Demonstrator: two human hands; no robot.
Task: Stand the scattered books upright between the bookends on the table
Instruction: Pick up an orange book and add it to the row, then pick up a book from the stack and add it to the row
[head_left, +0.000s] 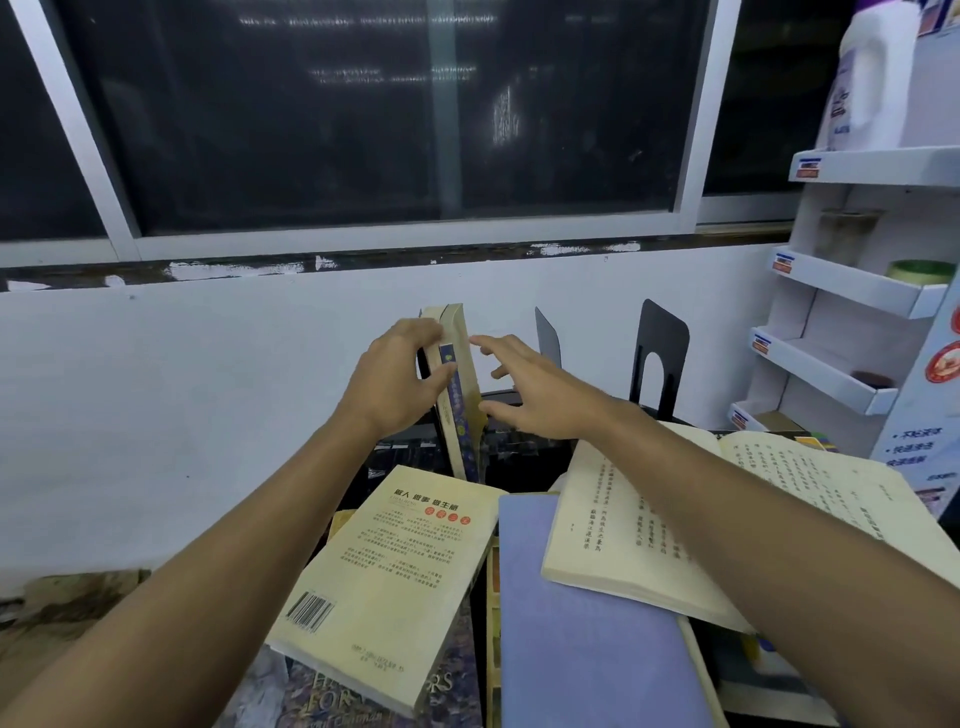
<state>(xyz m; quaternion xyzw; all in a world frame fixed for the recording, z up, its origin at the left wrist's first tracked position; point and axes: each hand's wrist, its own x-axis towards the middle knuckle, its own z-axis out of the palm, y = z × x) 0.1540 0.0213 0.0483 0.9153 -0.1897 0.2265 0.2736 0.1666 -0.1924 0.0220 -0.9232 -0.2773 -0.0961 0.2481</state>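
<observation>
Dark tabletop (519, 457) against a white wall, under a black window (363, 114), crowded with books. Nearest, a yellow paperback (384, 587) lies flat with its back cover and barcode up, resting on a purple book (363, 696) with large lettering. Just to its right lies a plain lavender book (582, 613), and an open book (649, 519) overlaps that one's far right corner, its printed pages facing up under the right forearm.

Farther in, a tall book (460, 395) with a blue patterned spine stands on end, leaning slightly left. The left hand (395, 384) grips it from the left, fingers curled over the upper edge and thumb on the spine. The right hand (535, 389) is just right of it with fingers spread wide and holding nothing; whether its fingertips touch the book I cannot tell.

Beyond the right hand stand two bookends, a thin grey one (548, 338) and a black one (662, 353) with an arched cutout, apart from the book. At far right is a white shelf rack (852, 291) with a white jug (872, 78) on top.
</observation>
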